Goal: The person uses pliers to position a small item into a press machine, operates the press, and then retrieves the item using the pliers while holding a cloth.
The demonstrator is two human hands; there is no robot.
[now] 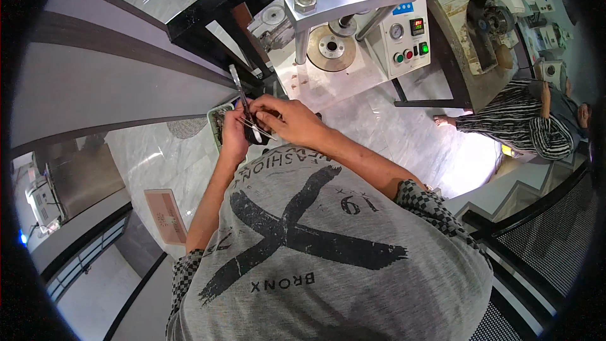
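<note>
Both my hands meet just in front of my grey shirt, left of centre. My left hand (235,135) is closed around a long, narrow metal tool (236,80), whose shiny end points up and away from me. My right hand (291,120) is beside it with fingers bent in. Between the two hands show thin pale rods or strips (257,134), too small to name. What the right fingertips grip cannot be made out. Partly behind my left hand is a green-rimmed container (212,124) with dark small contents.
A white press machine (331,90) with thick metal columns, a round plate (331,48) and a control panel (413,41) stands ahead. Another bench machine (485,25) is farther right, near a person in striped clothing (514,117). On the floor lies a flat pinkish box (165,216).
</note>
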